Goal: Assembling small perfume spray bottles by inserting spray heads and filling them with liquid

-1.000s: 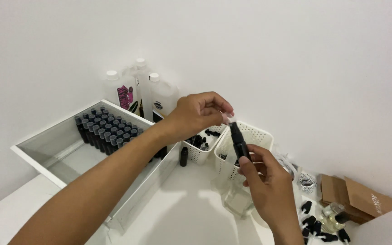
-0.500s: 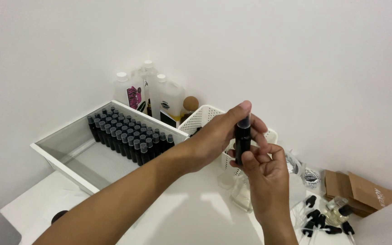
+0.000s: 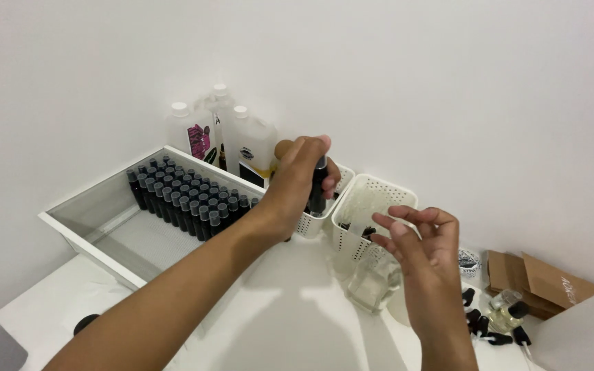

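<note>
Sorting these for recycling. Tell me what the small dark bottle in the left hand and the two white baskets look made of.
Small dark bottle: probably dark glass or glossy plastic; its smooth sheen leaves that open. White baskets: likely matte moulded plastic, given the perforated walls and rounded rims. The left hand covers much of the bottle.

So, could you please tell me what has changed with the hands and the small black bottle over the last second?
The right hand has let go of the black bottle and now hangs open, empty, by the white baskets. The left hand has taken the bottle alone, its grip closed round it, and carried it leftward toward the tray of black bottles. The tray, baskets and white jugs stayed put.
</note>
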